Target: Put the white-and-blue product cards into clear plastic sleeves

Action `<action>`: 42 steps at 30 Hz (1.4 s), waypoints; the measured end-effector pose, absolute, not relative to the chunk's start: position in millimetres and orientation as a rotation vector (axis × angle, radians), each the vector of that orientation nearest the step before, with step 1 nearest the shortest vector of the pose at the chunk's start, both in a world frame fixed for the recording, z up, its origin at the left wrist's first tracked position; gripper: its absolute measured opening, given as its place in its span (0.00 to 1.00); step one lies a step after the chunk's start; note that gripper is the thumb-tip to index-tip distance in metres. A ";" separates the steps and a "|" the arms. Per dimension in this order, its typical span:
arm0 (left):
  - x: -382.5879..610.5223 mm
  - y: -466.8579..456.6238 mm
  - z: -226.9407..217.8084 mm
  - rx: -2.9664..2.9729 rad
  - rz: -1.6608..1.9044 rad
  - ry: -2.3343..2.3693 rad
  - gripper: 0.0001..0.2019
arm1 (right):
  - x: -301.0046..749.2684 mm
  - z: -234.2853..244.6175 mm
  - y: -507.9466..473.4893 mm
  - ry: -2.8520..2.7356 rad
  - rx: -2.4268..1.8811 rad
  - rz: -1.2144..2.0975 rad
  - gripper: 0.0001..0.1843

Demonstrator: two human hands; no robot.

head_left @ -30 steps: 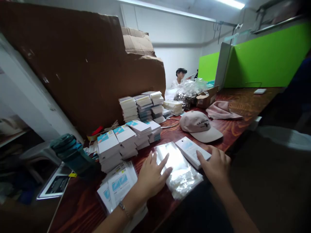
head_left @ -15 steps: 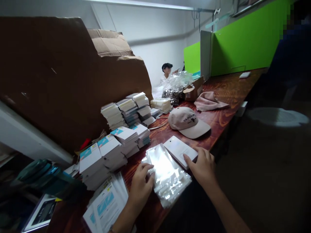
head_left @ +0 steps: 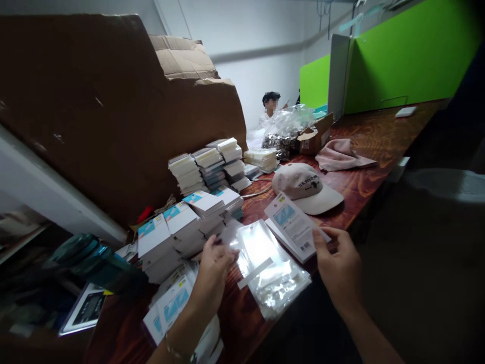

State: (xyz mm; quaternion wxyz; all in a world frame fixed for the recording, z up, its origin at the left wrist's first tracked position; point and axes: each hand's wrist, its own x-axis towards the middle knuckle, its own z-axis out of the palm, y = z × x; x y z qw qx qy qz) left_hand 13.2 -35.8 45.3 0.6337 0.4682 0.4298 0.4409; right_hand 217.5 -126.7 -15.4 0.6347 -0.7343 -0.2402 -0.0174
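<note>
My right hand (head_left: 339, 268) pinches the lower right corner of a printed card (head_left: 290, 220), tilted up with its blue pictures and barcode showing. Below it lies a stack of white cards (head_left: 278, 236). My left hand (head_left: 215, 270) has its fingers closed on the edge of a clear plastic bag (head_left: 232, 235), blurred and partly raised from the pile of clear plastic bags (head_left: 280, 283) between my hands. Under my left forearm, several bagged cards (head_left: 177, 302) lie fanned out.
Stacks of cards (head_left: 153, 237) stand on the left, with more stacks behind against a large cardboard sheet (head_left: 113, 111). A cap (head_left: 303, 184) and a pink cloth (head_left: 343, 154) lie beyond my right hand. A teal bottle (head_left: 94, 263) is at left. A person (head_left: 271, 106) sits far back.
My right hand has lifted a card off the white stack and tilted it up. My left hand has drawn a bag's edge up from the pile. The view has shifted slightly.
</note>
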 end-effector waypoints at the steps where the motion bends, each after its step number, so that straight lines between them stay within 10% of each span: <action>1: 11.8 -34.8 46.9 1.016 0.990 0.983 0.35 | 215.6 -11.7 -129.3 -0.511 -1.583 0.052 0.18; 6: 9.0 -37.7 53.7 0.940 0.932 0.976 0.13 | 206.0 13.3 -143.5 -0.347 -1.080 0.603 0.16; 13: 9.2 -48.5 69.1 0.929 1.046 0.903 0.13 | 198.7 28.8 -156.2 -0.639 -1.258 0.936 0.19; 42: 13.3 -75.1 78.6 0.923 1.087 0.853 0.11 | 178.9 23.4 -146.1 -0.568 -1.404 0.662 0.20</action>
